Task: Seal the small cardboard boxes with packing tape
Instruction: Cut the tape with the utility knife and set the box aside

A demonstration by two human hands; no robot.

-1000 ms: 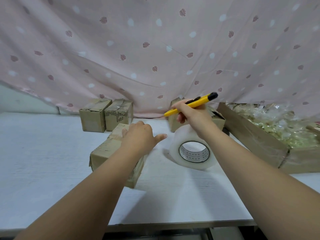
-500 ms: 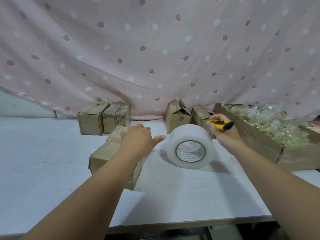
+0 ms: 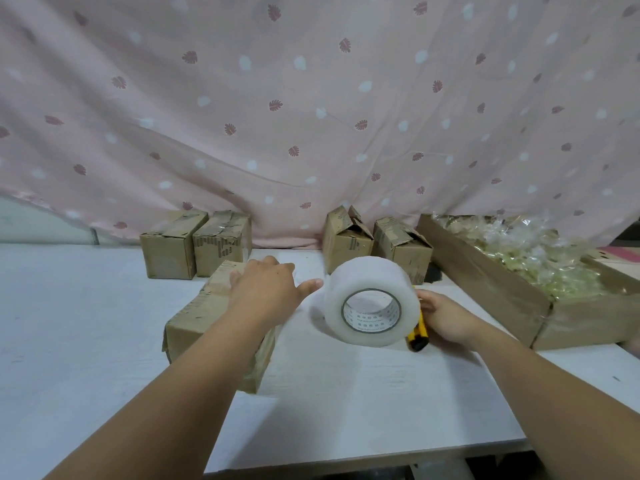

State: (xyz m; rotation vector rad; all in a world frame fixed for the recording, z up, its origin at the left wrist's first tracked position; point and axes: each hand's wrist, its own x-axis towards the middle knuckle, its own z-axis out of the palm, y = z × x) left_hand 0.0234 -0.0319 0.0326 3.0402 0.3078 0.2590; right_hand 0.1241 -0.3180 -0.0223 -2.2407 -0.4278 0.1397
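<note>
Lowered, my right grip (image 3: 448, 318) clutches the cutter (image 3: 418, 336), left grip (image 3: 268, 289) flat on the box (image 3: 201, 320); blade could gouge the tape roll (image 3: 367, 289)

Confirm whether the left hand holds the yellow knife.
No, the yellow knife is in the right hand beside the tape roll; the left hand rests on a box.

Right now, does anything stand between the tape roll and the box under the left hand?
Nothing blocks it: between tape roll and box lie only bare table and the thumb of the left hand.
</note>
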